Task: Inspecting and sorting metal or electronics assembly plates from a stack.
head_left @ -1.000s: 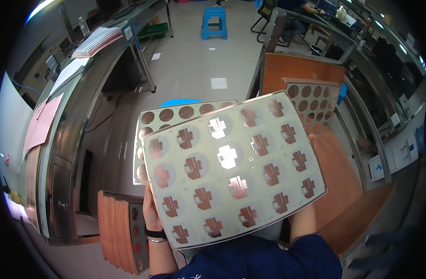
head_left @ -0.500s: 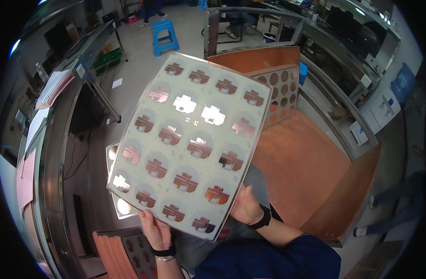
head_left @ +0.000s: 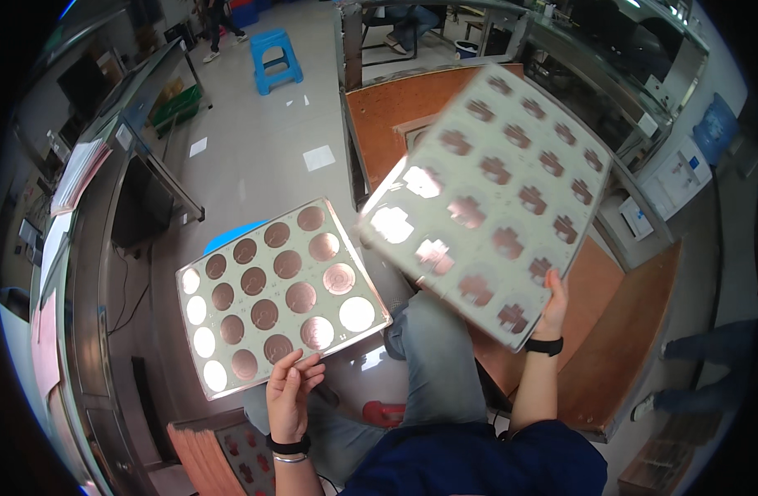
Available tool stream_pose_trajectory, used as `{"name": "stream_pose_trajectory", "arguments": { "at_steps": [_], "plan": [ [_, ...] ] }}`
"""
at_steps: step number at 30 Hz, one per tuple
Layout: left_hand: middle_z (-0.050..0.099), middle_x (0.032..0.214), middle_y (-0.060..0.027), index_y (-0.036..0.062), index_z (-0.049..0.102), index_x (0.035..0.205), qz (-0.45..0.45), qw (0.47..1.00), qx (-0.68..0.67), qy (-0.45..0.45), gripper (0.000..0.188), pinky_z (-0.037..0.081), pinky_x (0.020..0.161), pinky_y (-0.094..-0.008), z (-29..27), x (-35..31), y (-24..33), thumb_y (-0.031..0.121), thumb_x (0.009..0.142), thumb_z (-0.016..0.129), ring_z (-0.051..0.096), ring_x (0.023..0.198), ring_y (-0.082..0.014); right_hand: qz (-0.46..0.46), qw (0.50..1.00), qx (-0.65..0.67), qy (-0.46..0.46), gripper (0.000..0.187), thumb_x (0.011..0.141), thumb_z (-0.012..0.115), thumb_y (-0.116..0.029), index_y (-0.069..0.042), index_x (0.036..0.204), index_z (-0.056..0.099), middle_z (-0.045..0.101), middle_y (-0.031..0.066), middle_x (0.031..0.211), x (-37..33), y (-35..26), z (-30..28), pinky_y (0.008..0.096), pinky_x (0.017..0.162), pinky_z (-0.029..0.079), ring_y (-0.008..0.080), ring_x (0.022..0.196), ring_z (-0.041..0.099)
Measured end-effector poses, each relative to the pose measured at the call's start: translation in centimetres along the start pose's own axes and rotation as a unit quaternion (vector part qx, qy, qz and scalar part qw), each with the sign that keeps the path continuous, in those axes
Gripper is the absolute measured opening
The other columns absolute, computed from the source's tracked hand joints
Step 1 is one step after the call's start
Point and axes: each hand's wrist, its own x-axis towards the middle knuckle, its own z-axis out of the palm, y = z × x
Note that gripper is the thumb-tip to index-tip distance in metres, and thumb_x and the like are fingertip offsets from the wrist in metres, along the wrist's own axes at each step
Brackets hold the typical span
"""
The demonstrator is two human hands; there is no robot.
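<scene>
My right hand point(head_left: 552, 310) grips the lower right edge of a pale green circuit board panel point(head_left: 499, 217) with rows of stepped copper patches. That panel is tilted and slightly blurred, raised over the copper-coloured surface on the right. In front of me to the left lies a second circuit board panel point(head_left: 248, 322) with rows of round copper pads, some glaring white. It rests over a blue surface point(head_left: 234, 236), mostly hidden beneath it. My left hand point(head_left: 288, 401) is at this panel's near edge, fingers apart and loosely bent; whether the fingertips touch it is hard to see.
A copper-coloured slanted board point(head_left: 619, 347) with raised sides stands to my right. Lower left is a stack of copper-edged panels point(head_left: 201, 459). A blue stool point(head_left: 275, 62) stands on the floor ahead. A long bench point(head_left: 89, 273) runs along the left. Other people's legs show at the far right and back.
The panel with stepped patches has swung up and right in my right hand. My left hand has let go of it, and the panel with round pads has come into full view.
</scene>
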Motion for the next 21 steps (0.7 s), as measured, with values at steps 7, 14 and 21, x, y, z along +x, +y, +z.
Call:
{"name": "stream_pose_trajectory", "arguments": {
  "at_steps": [7,14,21],
  "plan": [
    [0.061,0.107,-0.0173,-0.0005,0.049,0.115,-0.014,0.998,-0.006,0.069,0.025,0.052,0.080,-0.0301,-1.8,-0.6,-0.6,0.014,0.095,0.044,0.062,0.091,-0.0218,-0.062,0.987,-0.081,0.124,0.042,0.093,0.043,-0.006,-0.003,0.134,0.033,0.047,0.0122,0.127,4.6,2.1,-5.6,0.0381,0.095,0.042,0.0232,0.113,0.049],
    [0.062,0.103,-0.0152,0.0009,0.051,0.114,-0.027,0.994,0.000,0.102,0.024,0.053,0.077,-0.0309,-2.6,-0.2,-0.8,0.014,0.094,0.047,0.063,0.088,-0.0217,-0.034,0.975,-0.163,0.144,0.043,0.095,0.042,-0.012,-0.004,0.136,0.030,0.045,0.0104,0.130,9.6,5.3,-7.4,0.0375,0.096,0.040,0.0242,0.117,0.046],
    [0.061,0.104,-0.0144,0.0017,0.051,0.114,-0.018,0.992,-0.008,0.122,0.024,0.052,0.078,-0.0309,-3.2,-0.1,-0.7,0.014,0.094,0.047,0.062,0.089,-0.0211,0.067,0.977,-0.200,-0.043,0.066,0.095,0.038,-0.047,-0.016,0.146,0.009,0.017,0.0123,0.149,13.6,7.0,1.5,0.0420,0.102,0.034,0.0304,0.131,0.031]
  ]
}}
